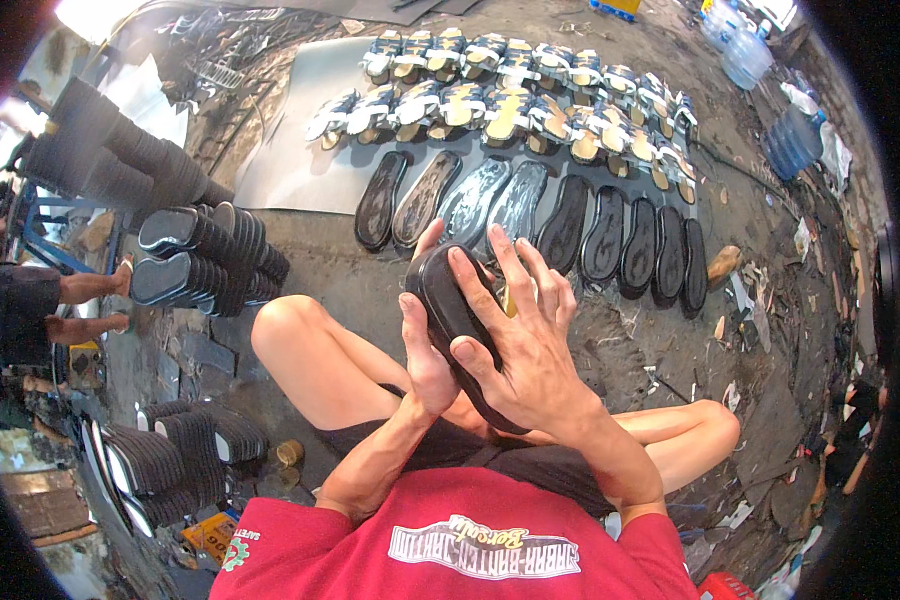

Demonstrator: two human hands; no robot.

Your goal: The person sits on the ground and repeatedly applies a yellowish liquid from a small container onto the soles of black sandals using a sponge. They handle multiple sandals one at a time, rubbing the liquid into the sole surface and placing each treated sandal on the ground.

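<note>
A black sandal sole is held up at a slant in front of my lap. My left hand grips it from the left, thumb along its edge and a fingertip showing past the far end. Over its right side lies my right hand, with the thumb and forefinger on the sole and the other fingers spread. A small yellow patch shows behind the right fingers; what it is, I cannot make out. Beyond my hands a row of black soles lies side by side, some with a wet-looking shine.
Two rows of strapped sandals stand on a grey sheet behind the soles. Stacked soles rise on the left, with more stacks nearer. A person's legs show at far left. Scraps litter the floor at right, near blue water bottles.
</note>
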